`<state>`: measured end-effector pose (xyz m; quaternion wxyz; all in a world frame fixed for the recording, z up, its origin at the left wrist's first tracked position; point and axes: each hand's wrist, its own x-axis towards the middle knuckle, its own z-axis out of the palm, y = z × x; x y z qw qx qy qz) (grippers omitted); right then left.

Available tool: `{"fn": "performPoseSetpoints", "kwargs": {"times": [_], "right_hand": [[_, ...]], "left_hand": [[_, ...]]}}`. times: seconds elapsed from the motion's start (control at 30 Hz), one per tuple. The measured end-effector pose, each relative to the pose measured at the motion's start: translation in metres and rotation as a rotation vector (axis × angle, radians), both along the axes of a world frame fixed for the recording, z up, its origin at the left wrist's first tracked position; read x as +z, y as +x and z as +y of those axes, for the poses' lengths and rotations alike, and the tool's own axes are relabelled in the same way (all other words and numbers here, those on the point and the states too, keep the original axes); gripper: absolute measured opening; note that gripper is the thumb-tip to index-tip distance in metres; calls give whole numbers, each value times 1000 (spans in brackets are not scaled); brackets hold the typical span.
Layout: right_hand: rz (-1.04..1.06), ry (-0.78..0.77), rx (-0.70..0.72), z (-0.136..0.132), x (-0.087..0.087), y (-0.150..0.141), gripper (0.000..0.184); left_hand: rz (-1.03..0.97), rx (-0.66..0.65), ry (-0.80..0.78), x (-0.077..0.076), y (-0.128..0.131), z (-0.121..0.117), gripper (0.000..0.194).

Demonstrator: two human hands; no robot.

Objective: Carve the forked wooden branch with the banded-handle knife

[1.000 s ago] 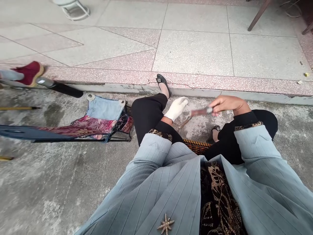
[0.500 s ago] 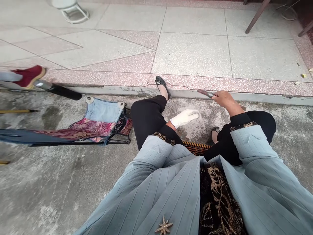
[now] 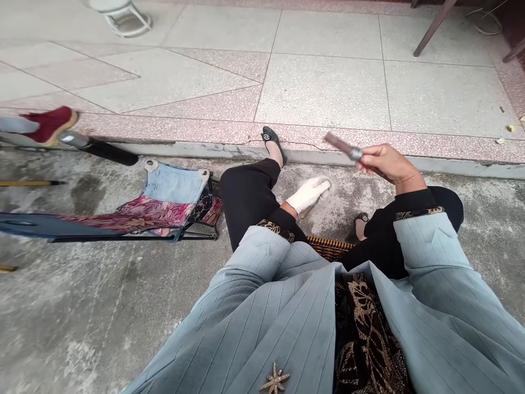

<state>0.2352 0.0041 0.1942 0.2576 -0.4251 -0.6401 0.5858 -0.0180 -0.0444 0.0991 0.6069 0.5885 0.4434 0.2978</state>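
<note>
My left hand (image 3: pixel 309 192), in a white glove, lies palm down on a pale dusty patch of the concrete ground (image 3: pixel 340 205) between my knees. Anything under it is hidden. My bare right hand (image 3: pixel 385 163) is raised above and to the right of the glove. It grips a slim brown-handled tool (image 3: pixel 342 146) with a metal band, which points up and left toward the tiled step (image 3: pixel 229 146). The two hands are apart. I sit low in a grey striped jacket and black trousers.
A folding stool (image 3: pixel 172 191) with denim and floral fabric lies at my left. Beyond it are a black tube (image 3: pixel 98 149) and another person's red shoe (image 3: pixel 51 123). A woven seat (image 3: pixel 328 246) is under me. Furniture legs (image 3: pixel 435 24) stand far right on the tiles.
My gloved left hand dropped from in front of me to the ground. My right hand swung the tool away from the glove toward the step, then lifted it a little.
</note>
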Motion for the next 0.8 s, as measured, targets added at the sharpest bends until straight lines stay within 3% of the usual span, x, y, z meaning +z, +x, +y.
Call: {"fn": "performPoseSetpoints", "kwargs": {"times": [0.07, 0.13, 0.23, 0.3, 0.43, 0.57, 0.7, 0.8], "right_hand": [[96, 18, -260, 3, -1, -1, 40], [82, 28, -426, 8, -7, -3, 36], [-80, 9, -563, 18, -21, -6, 22], [-306, 19, -562, 23, -30, -6, 17], [-854, 180, -342, 23, -35, -11, 24], [-1163, 205, -87, 16, -36, -22, 34], [-1176, -36, 220, 8, -40, -27, 17], [-867, -280, 576, 2, -34, -23, 17]], "left_hand": [[1, -38, -11, 0, 3, -3, 27], [29, -72, -17, 2, 4, -6, 26], [33, -162, -39, 5, 0, -8, 27], [15, -209, -54, 9, -3, -8, 29], [-10, -248, -64, 15, -10, -6, 34], [-45, -253, -31, 17, -15, -4, 35], [-37, -65, 22, 8, -20, -1, 29], [-22, 118, 65, -2, -23, 6, 25]]}}
